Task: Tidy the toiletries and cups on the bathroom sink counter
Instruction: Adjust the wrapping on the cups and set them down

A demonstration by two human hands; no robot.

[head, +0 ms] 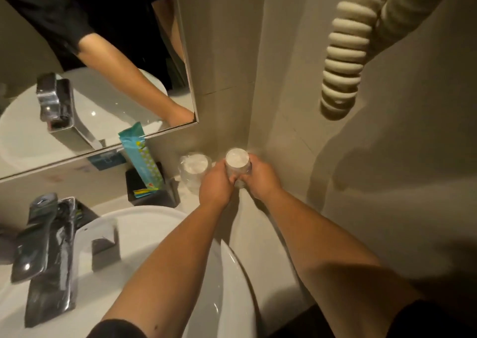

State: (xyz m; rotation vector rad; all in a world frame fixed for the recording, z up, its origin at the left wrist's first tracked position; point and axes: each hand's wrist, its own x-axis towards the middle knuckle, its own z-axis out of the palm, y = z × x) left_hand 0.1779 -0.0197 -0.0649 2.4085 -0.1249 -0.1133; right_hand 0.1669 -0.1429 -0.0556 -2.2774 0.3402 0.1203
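Note:
Both hands wrap one plastic-wrapped cup [237,161] in the far right corner of the counter. My left hand [215,185] grips its left side and my right hand [262,179] grips its right side; the cup's white top faces me. A second plastic-wrapped cup [194,168] stands just left of it, close to my left hand. Further left, a teal toiletry packet [140,154] leans out of a black box [154,195] against the wall.
The white basin [160,255] fills the lower left, with a chrome faucet [49,244] at its left. A mirror [103,61] hangs above. A coiled white hair-dryer cord [346,53] hangs on the right wall. The white counter [253,234] runs beside the basin.

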